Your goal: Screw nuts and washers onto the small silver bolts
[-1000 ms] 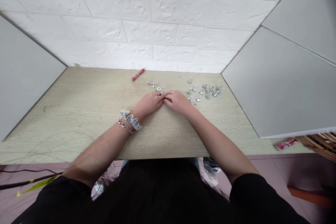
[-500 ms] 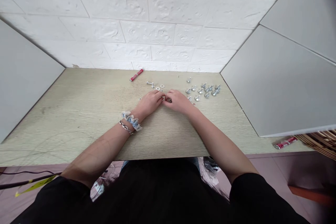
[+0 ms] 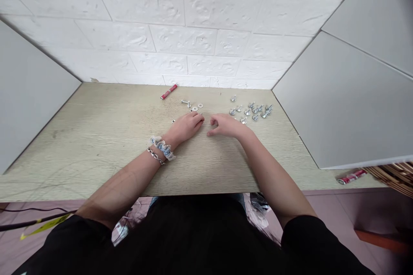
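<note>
My left hand [image 3: 187, 126] rests on the wooden tabletop with its fingers closed. A small silvery tip, like the end of a bolt [image 3: 201, 114], pokes out at its fingertips; the rest is hidden. Just beyond these fingers lie flat washers [image 3: 200, 105], and two bolts [image 3: 188, 104] sit behind them. A small nut [image 3: 173, 121] is left of the hand. My right hand [image 3: 228, 125] is apart from the left, thumb and curled fingers separated with nothing visible between them. Close behind its wrist stand several bolts fitted with washers [image 3: 247, 112], spread over the table's right side.
The wooden tabletop [image 3: 106, 137] ends at a white brick-pattern wall [image 3: 167, 38], with grey panels [image 3: 361, 107] at both sides. A red tube [image 3: 169, 92] lies near the wall. Another red tube [image 3: 351, 176] is at the front right, beside a woven brown item [image 3: 392, 174].
My right hand has pulled away from my left, moving right, and its thumb and fingers have parted. The left hand has stayed almost in place, fingers still closed.
</note>
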### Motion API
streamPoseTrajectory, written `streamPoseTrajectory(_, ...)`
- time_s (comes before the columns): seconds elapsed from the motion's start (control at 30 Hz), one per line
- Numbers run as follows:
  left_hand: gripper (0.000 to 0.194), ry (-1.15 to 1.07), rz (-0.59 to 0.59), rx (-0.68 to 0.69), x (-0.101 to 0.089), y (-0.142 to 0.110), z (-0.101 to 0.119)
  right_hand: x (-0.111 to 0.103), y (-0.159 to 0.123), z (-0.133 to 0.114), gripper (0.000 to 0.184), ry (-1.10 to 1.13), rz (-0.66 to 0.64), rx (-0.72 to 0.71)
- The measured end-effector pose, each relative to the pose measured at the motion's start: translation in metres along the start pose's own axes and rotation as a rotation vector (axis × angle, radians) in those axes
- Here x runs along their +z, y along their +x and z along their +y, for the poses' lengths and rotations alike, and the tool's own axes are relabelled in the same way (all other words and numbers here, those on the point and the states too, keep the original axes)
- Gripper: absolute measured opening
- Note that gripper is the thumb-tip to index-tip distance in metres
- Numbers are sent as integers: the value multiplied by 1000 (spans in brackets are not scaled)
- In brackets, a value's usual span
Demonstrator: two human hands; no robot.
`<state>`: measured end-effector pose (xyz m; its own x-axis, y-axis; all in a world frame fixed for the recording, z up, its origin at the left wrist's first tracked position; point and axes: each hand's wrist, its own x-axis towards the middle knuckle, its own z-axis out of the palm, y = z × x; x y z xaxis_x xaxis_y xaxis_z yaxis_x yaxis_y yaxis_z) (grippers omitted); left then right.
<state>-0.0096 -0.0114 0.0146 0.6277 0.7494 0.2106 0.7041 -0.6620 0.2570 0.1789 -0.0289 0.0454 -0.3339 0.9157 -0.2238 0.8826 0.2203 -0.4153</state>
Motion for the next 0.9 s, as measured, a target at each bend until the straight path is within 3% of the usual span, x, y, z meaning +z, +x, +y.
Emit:
streamPoseTrajectory(0.2,30,61,-32,35,-2,0,1,-6,-3,-3,4,77,-28,53)
streamPoseTrajectory(0.33,31,97,-14,62,-4,-1,3,-5,-4,-5,14,77,-11,4)
streamPoseTrajectory(0.6,27,154,-28,62,-5,-1,5,8,6,-2,24,-38,169,-61)
streamPoseTrajectory(0.9,28,108,-28,73,-3,-2,5,16,16,1,30,54,314,-74)
